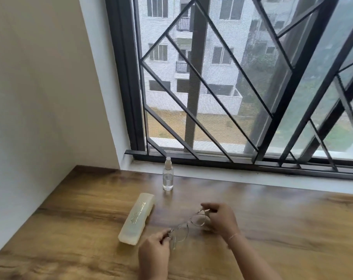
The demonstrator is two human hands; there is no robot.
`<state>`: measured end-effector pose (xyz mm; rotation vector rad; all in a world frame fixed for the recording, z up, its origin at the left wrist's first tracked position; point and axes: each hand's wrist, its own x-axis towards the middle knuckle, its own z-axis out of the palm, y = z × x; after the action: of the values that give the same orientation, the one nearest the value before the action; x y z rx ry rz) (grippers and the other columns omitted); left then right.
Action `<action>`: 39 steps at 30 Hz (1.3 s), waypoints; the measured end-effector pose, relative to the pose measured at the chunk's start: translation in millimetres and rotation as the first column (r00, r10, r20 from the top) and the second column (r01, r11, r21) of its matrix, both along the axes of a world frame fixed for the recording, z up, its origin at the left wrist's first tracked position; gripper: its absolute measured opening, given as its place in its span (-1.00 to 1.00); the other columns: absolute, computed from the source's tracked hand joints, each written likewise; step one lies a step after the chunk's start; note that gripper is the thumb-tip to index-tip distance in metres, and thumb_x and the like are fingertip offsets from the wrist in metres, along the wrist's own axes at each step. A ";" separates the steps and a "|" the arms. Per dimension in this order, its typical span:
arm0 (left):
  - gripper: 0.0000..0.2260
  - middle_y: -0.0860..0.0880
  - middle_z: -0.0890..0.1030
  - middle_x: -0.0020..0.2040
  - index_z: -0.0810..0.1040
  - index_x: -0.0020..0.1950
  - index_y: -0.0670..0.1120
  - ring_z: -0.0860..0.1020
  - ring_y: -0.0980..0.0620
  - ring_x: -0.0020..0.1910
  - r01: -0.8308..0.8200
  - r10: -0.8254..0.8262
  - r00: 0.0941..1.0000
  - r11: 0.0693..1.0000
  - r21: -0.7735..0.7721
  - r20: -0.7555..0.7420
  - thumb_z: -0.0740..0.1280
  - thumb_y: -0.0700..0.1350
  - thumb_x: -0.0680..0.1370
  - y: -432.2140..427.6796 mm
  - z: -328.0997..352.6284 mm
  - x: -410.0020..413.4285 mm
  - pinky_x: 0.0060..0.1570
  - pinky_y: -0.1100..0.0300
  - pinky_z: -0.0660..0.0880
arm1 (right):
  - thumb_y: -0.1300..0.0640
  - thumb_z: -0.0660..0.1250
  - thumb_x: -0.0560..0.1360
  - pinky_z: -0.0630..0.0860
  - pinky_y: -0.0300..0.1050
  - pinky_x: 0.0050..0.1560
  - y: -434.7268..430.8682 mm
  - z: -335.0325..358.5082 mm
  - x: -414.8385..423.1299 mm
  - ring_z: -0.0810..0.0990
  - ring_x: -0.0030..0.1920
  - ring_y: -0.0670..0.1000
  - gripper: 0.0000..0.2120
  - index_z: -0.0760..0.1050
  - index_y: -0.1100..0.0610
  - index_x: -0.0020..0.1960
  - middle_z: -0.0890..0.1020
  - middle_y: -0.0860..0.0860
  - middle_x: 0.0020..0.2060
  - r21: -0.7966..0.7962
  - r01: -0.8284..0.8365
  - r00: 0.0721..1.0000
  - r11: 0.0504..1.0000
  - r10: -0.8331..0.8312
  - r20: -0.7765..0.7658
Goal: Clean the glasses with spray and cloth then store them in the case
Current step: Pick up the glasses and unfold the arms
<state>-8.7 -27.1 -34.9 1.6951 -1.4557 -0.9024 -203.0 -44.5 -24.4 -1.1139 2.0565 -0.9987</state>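
Observation:
Thin wire-framed glasses [188, 224] with round lenses are held just above the wooden table [282, 229], one end in each hand. My left hand [155, 251] pinches the near end of the frame. My right hand [220, 218] pinches the far end at the hinge. A pale translucent glasses case [137, 218] lies shut on the table to the left of the glasses. A small clear spray bottle [168, 174] with a capped top stands upright behind the case, near the window sill. No cloth is visible.
A white wall [40, 118] bounds the table on the left. A barred window [242, 87] with a white sill [252, 176] runs along the far edge.

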 end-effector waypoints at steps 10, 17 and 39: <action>-0.84 -0.10 0.71 -0.30 0.70 -0.15 -0.16 0.59 0.12 -0.41 0.241 -0.231 0.967 0.966 0.092 -0.110 0.38 -0.35 0.38 -18.2 -4.5 -28.6 -0.27 0.19 0.54 | 0.43 0.39 0.32 0.55 -0.22 -0.10 83.5 -22.3 -33.6 0.64 -0.20 -0.05 -0.75 0.69 0.14 -0.14 0.71 0.04 -0.23 0.003 0.208 0.964 0.978 -0.205 0.171; -0.87 -0.13 0.71 -0.24 0.70 -0.17 -0.14 0.67 -0.05 -0.17 0.286 -0.281 0.957 0.956 0.065 -0.071 0.42 -0.30 0.35 -20.0 -11.4 -36.6 -0.17 0.16 0.53 | 0.46 0.36 0.34 0.44 -0.49 -0.35 91.8 -25.9 -41.7 0.58 -0.24 -0.04 -0.74 0.68 0.16 -0.17 0.68 0.05 -0.29 -0.007 0.253 0.946 0.967 -0.246 0.211; -0.85 0.03 0.71 -0.15 0.69 -0.09 0.05 0.62 0.08 -0.18 0.260 -0.253 0.958 0.965 -0.039 0.135 0.46 -0.15 0.38 -29.4 -16.1 -35.7 -0.24 0.25 0.46 | 0.32 0.38 0.41 0.50 -0.21 -0.06 77.5 -16.3 -27.9 0.63 -0.12 0.04 -0.84 0.68 0.19 -0.06 0.70 0.06 -0.18 -0.163 0.149 0.975 0.975 -0.173 -0.143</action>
<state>-44.5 -56.5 -51.0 1.5705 -1.8028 -0.8906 -230.9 33.0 -40.7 -1.1476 2.2570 -1.1985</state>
